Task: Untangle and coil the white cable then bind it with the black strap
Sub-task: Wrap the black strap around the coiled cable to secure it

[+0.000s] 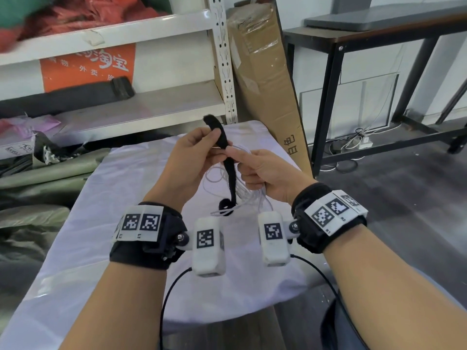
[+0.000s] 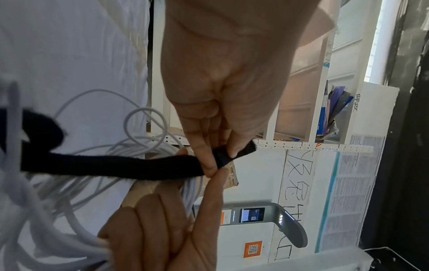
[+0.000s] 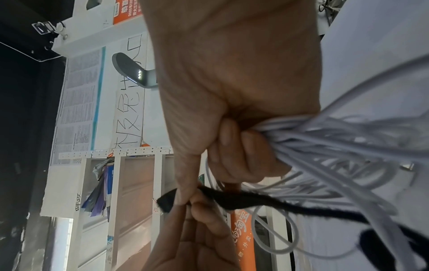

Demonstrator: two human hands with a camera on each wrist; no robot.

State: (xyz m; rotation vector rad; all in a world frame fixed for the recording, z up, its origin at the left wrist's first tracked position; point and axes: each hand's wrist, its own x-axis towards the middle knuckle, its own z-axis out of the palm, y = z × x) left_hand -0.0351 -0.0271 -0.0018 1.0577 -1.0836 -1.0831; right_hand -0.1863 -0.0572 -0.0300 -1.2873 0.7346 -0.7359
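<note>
Beyond the left hand and right hand, a white metal shelf rack and a leaning cardboard box close off the far side. Below the hands, the white-covered table lies open. Right of the right hand stands a black table frame, with bare floor nearer.

Under my arms a desk carries a wrinkled white sheet spread over its top, draping at the near edge.

The white cable, thin and gathered into loose loops, hangs bunched at the middle of the frame, above the table. The black strap, a fuzzy band, runs upright across the loops, its top end bent left, its bottom end curled.
</note>
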